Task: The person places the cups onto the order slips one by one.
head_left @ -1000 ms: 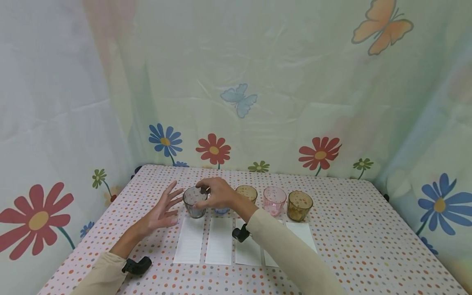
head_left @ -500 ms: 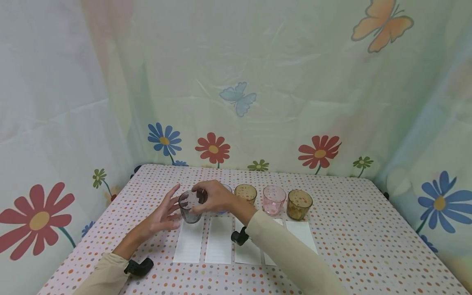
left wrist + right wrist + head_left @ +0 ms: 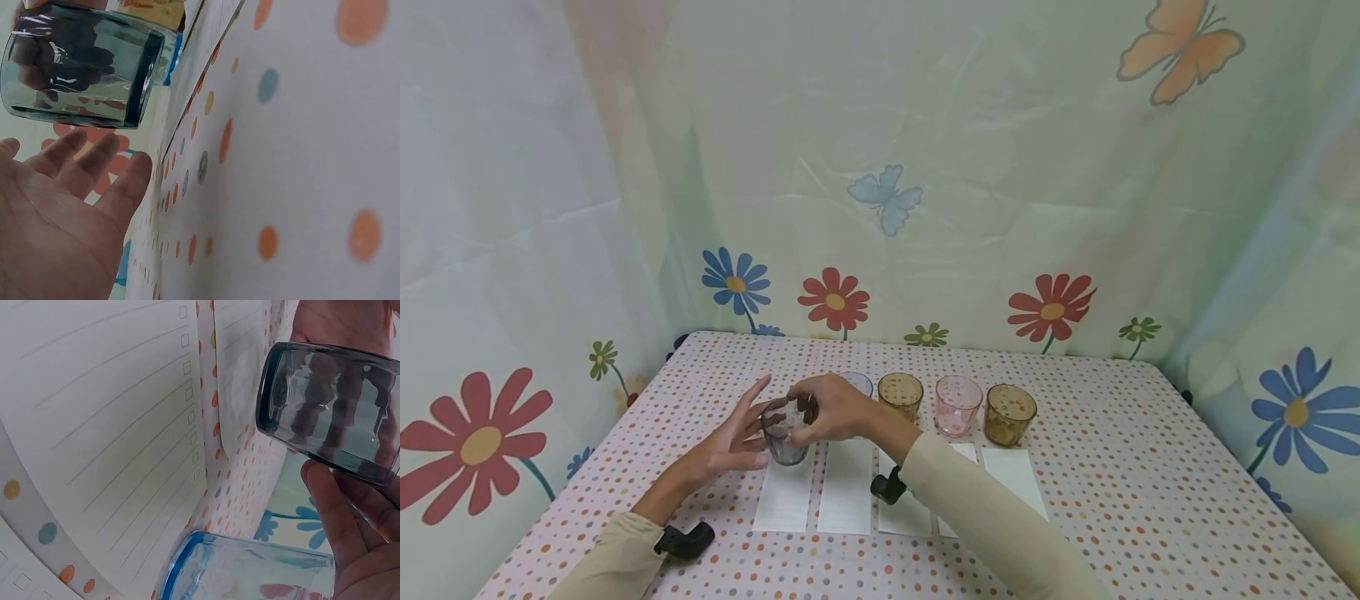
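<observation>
The right hand (image 3: 831,408) pinches the grey glass (image 3: 782,440) near its rim, thumb opposite fingers — a grip from above that probably keeps it level and leaves the base free. The glass hangs roughly upright, apart from the worktop (image 3: 1150,500), to the near left of the blue glass (image 3: 858,383). The left hand (image 3: 732,442), farther left of the blue glass, is spread beside it, perhaps for steadying; I cannot tell whether it touches. Right of the blue glass, an amber glass (image 3: 901,400), a pink glass (image 3: 958,408) and a brown glass (image 3: 1010,419) stand rim-up — easily reached, I'd judge. White sheets (image 3: 846,492) lie on the blue glass's near side.
</observation>
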The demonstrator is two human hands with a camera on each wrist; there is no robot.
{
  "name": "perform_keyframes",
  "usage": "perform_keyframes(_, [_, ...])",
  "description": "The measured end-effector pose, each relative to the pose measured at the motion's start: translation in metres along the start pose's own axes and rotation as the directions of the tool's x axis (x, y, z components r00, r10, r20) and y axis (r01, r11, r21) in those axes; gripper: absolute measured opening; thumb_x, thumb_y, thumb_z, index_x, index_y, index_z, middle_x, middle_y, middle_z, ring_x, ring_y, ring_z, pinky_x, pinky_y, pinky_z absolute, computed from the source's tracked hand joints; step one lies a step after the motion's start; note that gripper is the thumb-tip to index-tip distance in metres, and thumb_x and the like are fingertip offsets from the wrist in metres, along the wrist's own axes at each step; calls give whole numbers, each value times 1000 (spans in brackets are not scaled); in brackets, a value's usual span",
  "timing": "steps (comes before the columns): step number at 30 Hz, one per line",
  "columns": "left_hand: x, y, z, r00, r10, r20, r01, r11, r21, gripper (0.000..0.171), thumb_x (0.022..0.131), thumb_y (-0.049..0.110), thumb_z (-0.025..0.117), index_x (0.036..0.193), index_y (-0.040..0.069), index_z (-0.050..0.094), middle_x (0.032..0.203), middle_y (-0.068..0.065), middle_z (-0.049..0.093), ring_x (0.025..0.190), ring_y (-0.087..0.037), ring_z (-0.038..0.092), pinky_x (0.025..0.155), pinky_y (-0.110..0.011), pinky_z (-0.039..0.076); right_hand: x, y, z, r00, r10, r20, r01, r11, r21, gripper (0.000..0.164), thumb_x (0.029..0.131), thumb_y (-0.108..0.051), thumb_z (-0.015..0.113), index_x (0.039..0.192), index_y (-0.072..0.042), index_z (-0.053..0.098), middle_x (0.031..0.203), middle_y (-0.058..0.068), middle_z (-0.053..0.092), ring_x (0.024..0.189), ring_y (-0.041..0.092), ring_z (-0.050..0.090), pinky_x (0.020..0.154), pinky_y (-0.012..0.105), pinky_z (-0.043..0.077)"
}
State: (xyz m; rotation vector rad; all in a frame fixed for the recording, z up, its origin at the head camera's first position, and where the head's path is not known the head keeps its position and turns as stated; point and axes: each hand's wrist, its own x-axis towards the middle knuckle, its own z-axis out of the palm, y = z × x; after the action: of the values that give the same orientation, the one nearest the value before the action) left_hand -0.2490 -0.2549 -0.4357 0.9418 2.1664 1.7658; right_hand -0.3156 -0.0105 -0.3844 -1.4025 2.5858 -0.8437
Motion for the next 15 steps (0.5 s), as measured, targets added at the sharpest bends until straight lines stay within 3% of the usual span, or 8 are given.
perform_keyframes(15, [-1,-6,0,999,-14,30,15,1000,-9,109,87,10,68,163,24,-9,164,-29,13,148,-56,14,109,-78,18,-2,-2,6,997,-64,44,66,997,-36,59,76,-39,83,123,-5,68,92,4,69,74,6,54,62,18,45])
